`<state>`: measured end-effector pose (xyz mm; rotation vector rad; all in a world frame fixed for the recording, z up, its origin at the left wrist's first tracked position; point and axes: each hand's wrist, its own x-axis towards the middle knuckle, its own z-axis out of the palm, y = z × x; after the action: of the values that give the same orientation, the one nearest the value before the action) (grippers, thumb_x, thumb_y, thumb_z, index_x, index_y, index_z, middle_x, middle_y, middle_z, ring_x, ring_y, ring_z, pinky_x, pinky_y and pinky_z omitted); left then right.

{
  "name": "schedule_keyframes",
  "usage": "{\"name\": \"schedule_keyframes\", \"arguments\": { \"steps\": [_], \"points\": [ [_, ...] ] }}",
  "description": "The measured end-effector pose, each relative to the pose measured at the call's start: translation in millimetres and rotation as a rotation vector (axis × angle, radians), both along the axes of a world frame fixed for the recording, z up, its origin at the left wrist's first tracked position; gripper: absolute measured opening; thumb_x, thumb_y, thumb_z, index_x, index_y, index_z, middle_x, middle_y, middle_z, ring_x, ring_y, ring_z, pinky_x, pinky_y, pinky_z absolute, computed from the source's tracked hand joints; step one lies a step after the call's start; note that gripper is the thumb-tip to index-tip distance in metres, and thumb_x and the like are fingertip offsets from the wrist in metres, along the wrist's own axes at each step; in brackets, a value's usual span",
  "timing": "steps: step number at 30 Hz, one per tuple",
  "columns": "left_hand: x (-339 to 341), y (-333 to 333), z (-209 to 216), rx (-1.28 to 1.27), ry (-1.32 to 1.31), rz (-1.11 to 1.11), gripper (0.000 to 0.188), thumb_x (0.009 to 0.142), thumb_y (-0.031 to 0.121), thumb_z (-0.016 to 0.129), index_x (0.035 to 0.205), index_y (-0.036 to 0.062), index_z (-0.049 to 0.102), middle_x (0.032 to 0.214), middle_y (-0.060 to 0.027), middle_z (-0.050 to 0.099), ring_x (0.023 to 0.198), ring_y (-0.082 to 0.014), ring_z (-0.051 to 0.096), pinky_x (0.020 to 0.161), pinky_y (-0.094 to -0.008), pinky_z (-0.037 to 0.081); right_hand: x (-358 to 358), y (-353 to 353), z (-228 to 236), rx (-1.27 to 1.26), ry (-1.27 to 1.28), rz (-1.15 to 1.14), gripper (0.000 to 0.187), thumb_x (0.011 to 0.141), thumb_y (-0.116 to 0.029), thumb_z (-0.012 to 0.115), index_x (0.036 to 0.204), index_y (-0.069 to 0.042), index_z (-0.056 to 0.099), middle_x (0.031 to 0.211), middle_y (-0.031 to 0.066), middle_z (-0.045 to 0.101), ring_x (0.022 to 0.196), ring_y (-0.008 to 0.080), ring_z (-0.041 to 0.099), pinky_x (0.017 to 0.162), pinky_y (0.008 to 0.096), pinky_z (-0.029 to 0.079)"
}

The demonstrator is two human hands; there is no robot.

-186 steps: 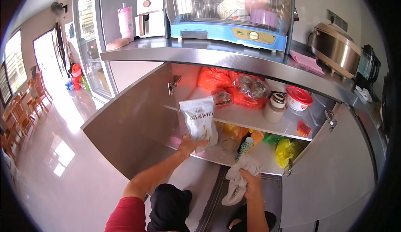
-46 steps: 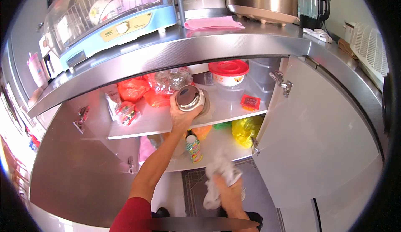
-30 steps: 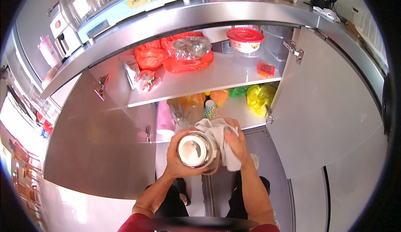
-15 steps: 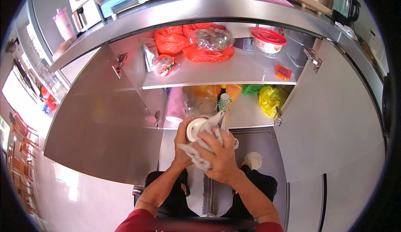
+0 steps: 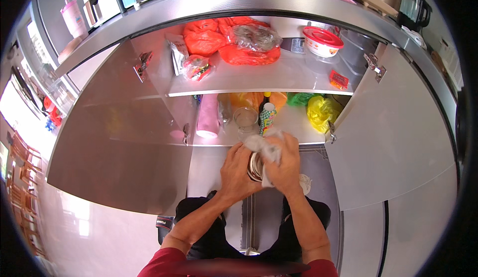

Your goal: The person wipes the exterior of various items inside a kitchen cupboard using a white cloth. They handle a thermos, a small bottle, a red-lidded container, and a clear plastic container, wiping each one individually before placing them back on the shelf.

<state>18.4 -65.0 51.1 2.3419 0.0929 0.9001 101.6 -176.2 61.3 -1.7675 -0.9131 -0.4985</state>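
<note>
1. Container is held low, in front of the open cupboard.
2. My left hand wraps its side, likely steadying it.
3. My right hand clutches a bunched cloth against it, apparently for wiping.

Bright light from the left doorway makes the floor shine white. The surface gleams and looks bent along its front edge. The cloth is blurry. The view's corners are black.

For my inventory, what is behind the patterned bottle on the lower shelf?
Behind the patterned bottle: a dark bottle with a yellow cap, then orange plastic. The dark bottle is partly covered; anything behind the plastic is hidden.
</note>
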Motion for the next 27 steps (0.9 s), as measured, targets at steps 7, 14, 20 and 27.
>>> {"name": "schedule_keyframes", "arguments": {
  "steps": [7,14,20,27],
  "points": [
    [-3,22,3,-0.173,-0.001,0.032,0.056,0.075,0.020,0.071,0.122,0.0044,0.047,0.121,-0.0106,0.051,0.110,-0.0251,0.052,0.090,-0.0337,0.043,-36,8,-7,-0.234,-0.505,0.152,0.038,0.058,-0.018,0.068,0.096,-0.017,0.063,0.120,0.0041,0.051,0.111,0.0337,0.045,0.092,0.0535,0.033],
    [-3,19,-23,-0.116,0.035,-0.045,0.076,0.055,0.029,0.082,0.120,0.0086,0.048,0.122,-0.0131,0.051,0.112,-0.0346,0.047,0.087,-0.0412,0.045,-12,11,13,-0.234,-0.253,0.140,0.031,0.064,-0.012,0.065,0.094,-0.014,0.061,0.111,0.0080,0.054,0.100,0.0324,0.051,0.087,0.0425,0.039],
    [-7,6,0,-0.110,0.209,-0.189,0.086,0.049,0.033,0.086,0.120,0.0059,0.047,0.119,-0.0154,0.052,0.113,-0.0358,0.047,0.089,-0.0434,0.044,32,-11,0,0.156,0.930,0.657,0.022,0.084,-0.021,0.061,0.098,-0.005,0.059,0.089,0.0045,0.062,0.076,0.0139,0.059,0.066,0.0267,0.047],
    [-4,18,2,-0.494,0.071,-0.476,0.091,0.049,0.014,0.088,0.127,0.0014,0.042,0.118,-0.0094,0.055,0.109,-0.0178,0.054,0.096,-0.0318,0.042,46,-26,-24,0.151,1.157,0.637,0.034,0.084,-0.026,0.062,0.106,0.000,0.062,0.092,0.0038,0.064,0.081,0.0086,0.059,0.070,0.0236,0.047]
  ]
}}
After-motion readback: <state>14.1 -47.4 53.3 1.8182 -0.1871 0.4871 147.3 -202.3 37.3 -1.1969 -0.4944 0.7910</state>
